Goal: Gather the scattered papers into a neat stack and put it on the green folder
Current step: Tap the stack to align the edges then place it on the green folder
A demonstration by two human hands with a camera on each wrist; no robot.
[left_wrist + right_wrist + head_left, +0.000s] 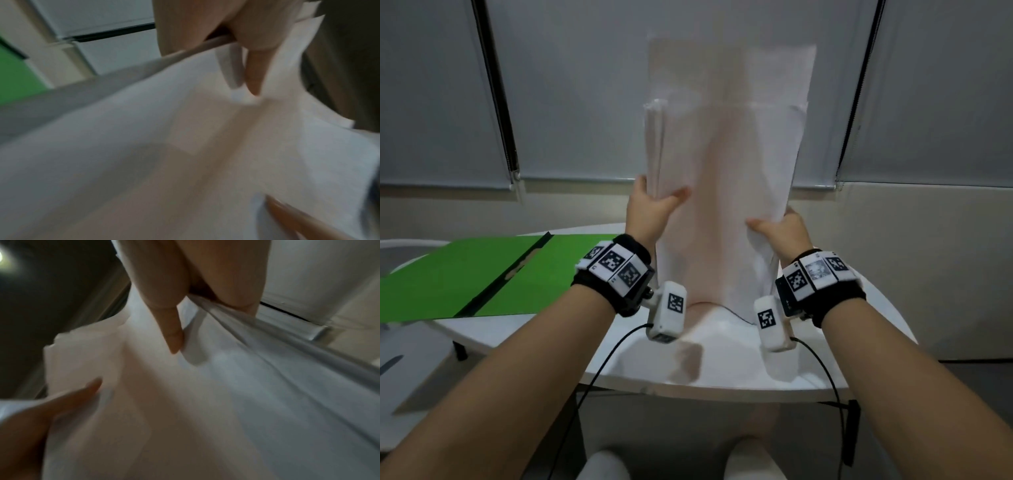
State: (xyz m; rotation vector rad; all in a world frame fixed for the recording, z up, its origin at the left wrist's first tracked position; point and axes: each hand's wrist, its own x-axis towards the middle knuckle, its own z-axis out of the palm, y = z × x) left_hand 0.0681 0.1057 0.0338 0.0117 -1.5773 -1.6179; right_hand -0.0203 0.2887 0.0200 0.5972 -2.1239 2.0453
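Head view: a sheaf of white papers is held upright above the white tabletop, its lower edge at or just above the surface. The left edge is gripped by the left hand, thumb on the near face; the right edge is pinched by the right hand. The top edges of the sheets are seen to be uneven. The green folder is laid open on the tabletop to the left, apart from the papers.
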